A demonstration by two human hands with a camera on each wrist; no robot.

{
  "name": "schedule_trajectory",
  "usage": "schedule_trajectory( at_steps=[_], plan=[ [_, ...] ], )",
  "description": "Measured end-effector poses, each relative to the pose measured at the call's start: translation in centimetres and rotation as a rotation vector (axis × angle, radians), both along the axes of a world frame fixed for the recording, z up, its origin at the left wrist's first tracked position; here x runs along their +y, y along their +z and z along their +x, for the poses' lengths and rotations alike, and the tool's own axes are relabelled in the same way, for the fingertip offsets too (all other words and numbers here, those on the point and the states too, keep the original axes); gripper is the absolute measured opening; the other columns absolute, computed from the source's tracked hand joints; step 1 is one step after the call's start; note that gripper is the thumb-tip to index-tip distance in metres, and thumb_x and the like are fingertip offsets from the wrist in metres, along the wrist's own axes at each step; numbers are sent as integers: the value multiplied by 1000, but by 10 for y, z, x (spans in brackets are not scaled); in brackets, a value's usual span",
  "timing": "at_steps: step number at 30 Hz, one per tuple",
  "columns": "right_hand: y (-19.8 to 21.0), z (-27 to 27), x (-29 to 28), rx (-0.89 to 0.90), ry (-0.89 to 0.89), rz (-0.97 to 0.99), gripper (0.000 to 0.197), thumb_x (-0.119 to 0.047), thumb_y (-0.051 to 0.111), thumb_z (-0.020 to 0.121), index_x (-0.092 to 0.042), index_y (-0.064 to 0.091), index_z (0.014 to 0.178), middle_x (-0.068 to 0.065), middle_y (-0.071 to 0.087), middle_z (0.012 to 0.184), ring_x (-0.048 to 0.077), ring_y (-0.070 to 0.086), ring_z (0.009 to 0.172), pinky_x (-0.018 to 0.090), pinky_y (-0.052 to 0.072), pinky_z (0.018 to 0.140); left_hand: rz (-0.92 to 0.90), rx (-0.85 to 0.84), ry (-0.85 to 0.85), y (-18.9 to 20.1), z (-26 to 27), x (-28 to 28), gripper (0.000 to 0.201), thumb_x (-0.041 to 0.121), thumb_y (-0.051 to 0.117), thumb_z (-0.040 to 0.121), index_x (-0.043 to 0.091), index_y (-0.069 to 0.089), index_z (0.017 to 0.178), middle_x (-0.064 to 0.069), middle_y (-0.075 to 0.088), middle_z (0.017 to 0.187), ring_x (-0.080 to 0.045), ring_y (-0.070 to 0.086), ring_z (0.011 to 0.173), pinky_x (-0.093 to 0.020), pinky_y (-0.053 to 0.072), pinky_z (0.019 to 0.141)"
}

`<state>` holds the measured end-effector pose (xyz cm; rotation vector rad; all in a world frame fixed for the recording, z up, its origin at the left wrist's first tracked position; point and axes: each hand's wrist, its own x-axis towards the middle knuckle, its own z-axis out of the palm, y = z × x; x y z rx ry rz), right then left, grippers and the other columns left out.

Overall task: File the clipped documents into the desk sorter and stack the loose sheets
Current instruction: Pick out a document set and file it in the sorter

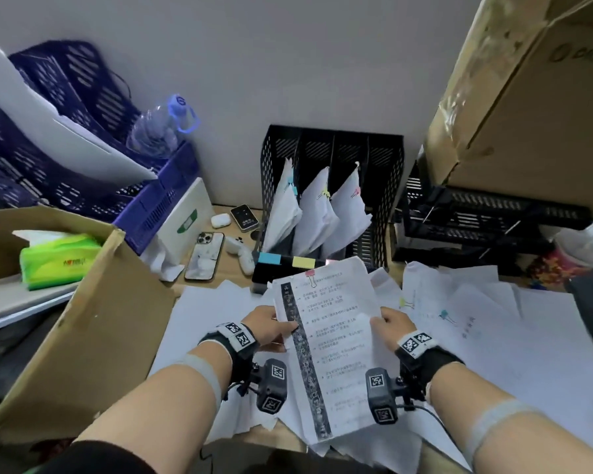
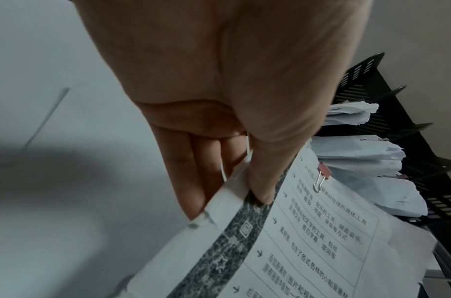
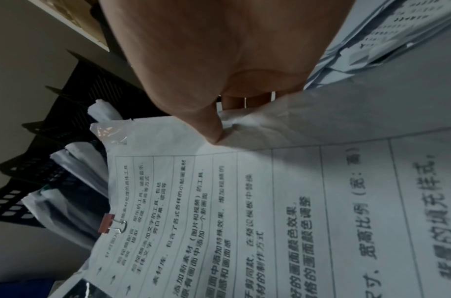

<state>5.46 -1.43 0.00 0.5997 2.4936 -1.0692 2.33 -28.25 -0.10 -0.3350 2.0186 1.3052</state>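
Above paper-strewn desk (image 1: 199, 302), clipped document (image 1: 326, 350) held by side edges: left hand (image 1: 266, 328) fingers pinch left edge, right hand (image 1: 392, 328) fingers pinch right; pink clip (image 1: 310, 276) near desk sorter (image 1: 332, 186), rightmost slot free

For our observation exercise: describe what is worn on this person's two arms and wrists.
The left hand and right hand are bare. Each wrist has a black strap carrying white square-code tags, with a dark grey camera block beneath, also tagged, trailing thin black cables. Pale grey bands circle both forearms. A black sleeve shows at the left elbow.
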Motion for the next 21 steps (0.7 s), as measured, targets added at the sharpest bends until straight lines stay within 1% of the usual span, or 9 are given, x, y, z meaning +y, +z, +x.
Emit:
schedule_trajectory(
  at_steps=[4, 6, 8, 11, 14, 16, 17, 19, 21],
  plan=[
    [1, 0, -21, 21, -96, -32, 4, -12, 54, 89, -10, 52, 86, 11, 54, 84, 23, 49, 78, 28, 34, 61, 27, -27, -41, 9, -5, -13, 14, 15, 67, 91, 11, 70, 105, -17, 75, 105, -26, 70, 76, -46, 62, 80],
    [2, -1, -29, 73, -212, 40, 28, -15, 65, 83, -9, 49, 105, 14, 58, 104, 31, 57, 95, 33, 45, 78, 30, 8, -51, 13, -9, -17, 16, 14, 66, 92, 10, 69, 107, -17, 75, 100, -23, 69, 71, -42, 63, 73],
    [15, -1, -39, 174, -235, 216, 49, -24, 73, 75, -11, 43, 111, 14, 54, 116, 34, 55, 105, 38, 46, 88, 44, 58, -52, 20, -14, -16, 21, 11, 65, 92, 5, 68, 112, -14, 73, 91, -20, 68, 64, -37, 64, 64],
    [48, 1, -66, 46, 18, 70, 68, -54, 76, 69, -18, 40, 115, 5, 57, 108, 24, 63, 92, 35, 55, 77, 77, 156, -103, 42, -19, -4, 17, 5, 60, 93, 3, 66, 109, -10, 71, 82, -14, 68, 56, -31, 62, 55],
    [69, 4, -95, -105, 209, 2, 93, -72, 72, 58, -27, 29, 128, 3, 62, 102, 25, 71, 84, 36, 61, 63, 150, 293, -180, 68, -24, 17, 21, -1, 55, 89, 6, 67, 104, -11, 72, 88, -22, 71, 71, -41, 64, 65],
    [77, 4, -103, -58, 197, 103, 89, -59, 72, 66, -21, 26, 132, 6, 63, 100, 28, 71, 83, 40, 61, 62, 211, 384, -259, 84, -26, 34, 23, -2, 53, 86, 5, 64, 106, -14, 68, 89, -25, 69, 78, -47, 63, 68],
    [80, 2, -104, -17, 164, 136, 76, -45, 70, 75, -18, 27, 131, 6, 61, 97, 31, 71, 83, 42, 61, 63, 237, 420, -288, 91, -26, 41, 25, -1, 55, 86, 6, 62, 108, -15, 66, 90, -24, 67, 80, -47, 63, 69],
    [90, -2, -95, 71, 107, 206, 51, -20, 55, 85, -14, 33, 131, 6, 58, 97, 35, 68, 90, 43, 59, 68, 291, 478, -355, 102, -27, 57, 28, 5, 63, 86, 9, 59, 114, -9, 66, 89, -19, 67, 81, -40, 63, 71],
    [103, -5, -77, 127, 77, 287, 53, -12, 47, 85, -18, 38, 137, 9, 62, 110, 34, 66, 97, 36, 54, 71, 367, 506, -411, 109, -31, 69, 38, 22, 74, 85, 16, 59, 120, 3, 69, 86, -12, 68, 83, -31, 60, 77]
  ],
)
